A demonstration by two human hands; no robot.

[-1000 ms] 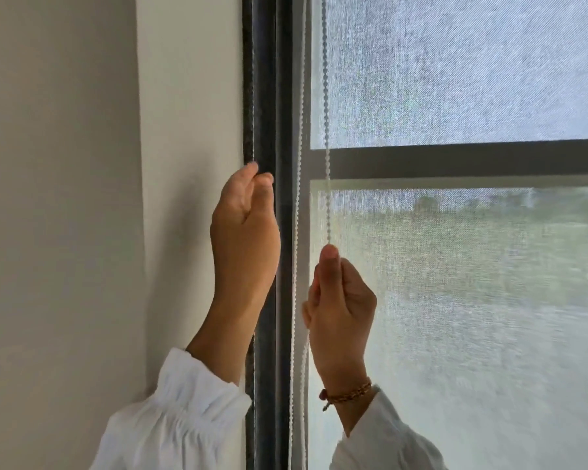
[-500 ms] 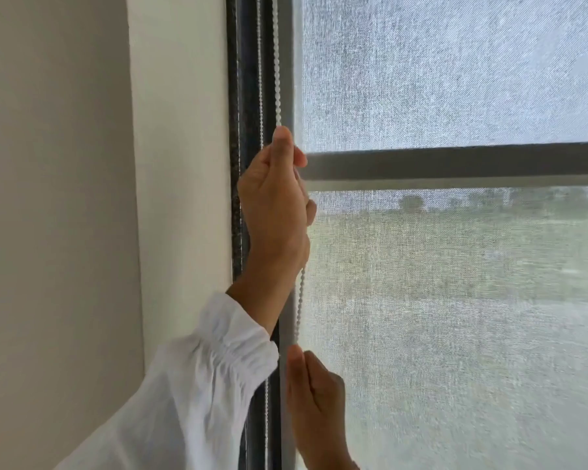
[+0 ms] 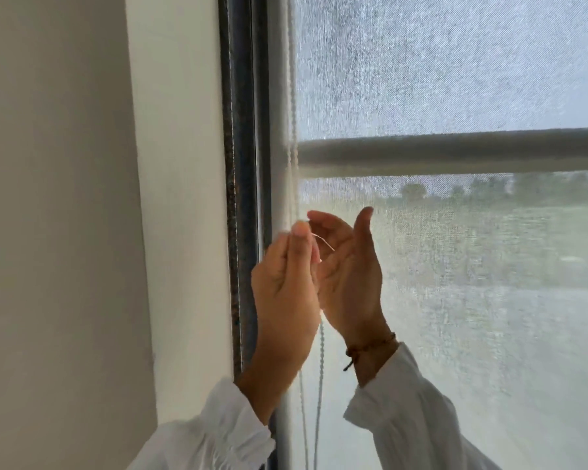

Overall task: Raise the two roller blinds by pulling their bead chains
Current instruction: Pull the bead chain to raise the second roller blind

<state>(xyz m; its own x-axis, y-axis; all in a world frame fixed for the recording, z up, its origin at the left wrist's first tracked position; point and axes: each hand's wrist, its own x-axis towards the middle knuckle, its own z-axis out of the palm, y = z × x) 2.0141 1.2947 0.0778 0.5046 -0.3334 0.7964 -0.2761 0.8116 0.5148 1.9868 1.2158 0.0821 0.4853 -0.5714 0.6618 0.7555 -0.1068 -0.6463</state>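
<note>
A white bead chain [image 3: 292, 96] hangs down the left edge of a pale translucent roller blind [image 3: 455, 62] that covers the window. My left hand [image 3: 286, 293] is closed on the chain, thumb up, pinching it just below the window's crossbar. My right hand [image 3: 348, 269] sits right beside it, palm toward the left hand, fingers spread and holding nothing. Below the hands two strands of the chain [image 3: 319, 385] hang loose. Only one blind shows.
A dark window frame post [image 3: 243, 130] runs vertically left of the chain, with a white wall [image 3: 177, 164] beyond it. A grey horizontal crossbar [image 3: 455, 152] shows behind the blind fabric. Both wrists wear white sleeves; the right wrist has a brown bracelet [image 3: 370, 347].
My left hand has come down with the chain from crossbar height. My right hand has let go low down, risen beside the left hand and spread its fingers.
</note>
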